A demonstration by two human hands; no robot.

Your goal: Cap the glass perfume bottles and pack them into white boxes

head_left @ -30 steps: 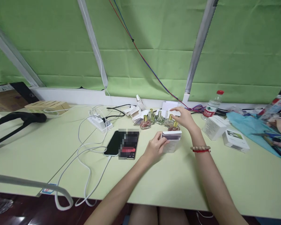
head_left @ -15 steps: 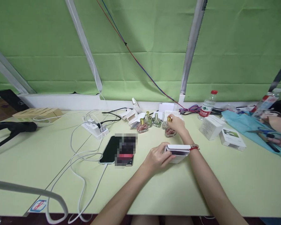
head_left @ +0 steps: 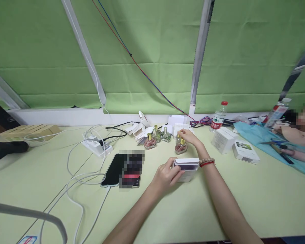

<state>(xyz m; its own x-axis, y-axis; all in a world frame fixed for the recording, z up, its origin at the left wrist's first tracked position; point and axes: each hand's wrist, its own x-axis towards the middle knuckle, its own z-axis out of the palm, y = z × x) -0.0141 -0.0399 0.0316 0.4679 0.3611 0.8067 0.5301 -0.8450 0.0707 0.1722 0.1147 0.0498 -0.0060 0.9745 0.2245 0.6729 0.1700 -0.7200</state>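
Observation:
My left hand [head_left: 167, 174] grips a small white carton [head_left: 186, 175] by its left side, tilted, its top flap raised and a dark interior showing. Beyond it, the fingers of my right hand [head_left: 189, 137] are closed at the gold cap of a small glass perfume bottle, partly hidden by the fingers. Just in front of those fingers is a bottle with pink contents [head_left: 181, 148]. To the left stand another pink-filled bottle [head_left: 150, 143] and two bottles with green contents, one of them a green-filled bottle [head_left: 165, 136]. All are glass with gold-coloured caps.
Opened white cartons [head_left: 138, 132] lie behind the bottles. Two phones, one a black-screened phone [head_left: 114, 171], and a power strip [head_left: 96, 149] with loose white cables are at left. A water bottle [head_left: 218, 118], white boxes [head_left: 223, 140] and blue cloth [head_left: 256, 137] are at right, near another person.
The whole view has shifted, so the table's contents appear farther left and slightly lower. My left hand still holds the carton, and my right hand stays at the bottles.

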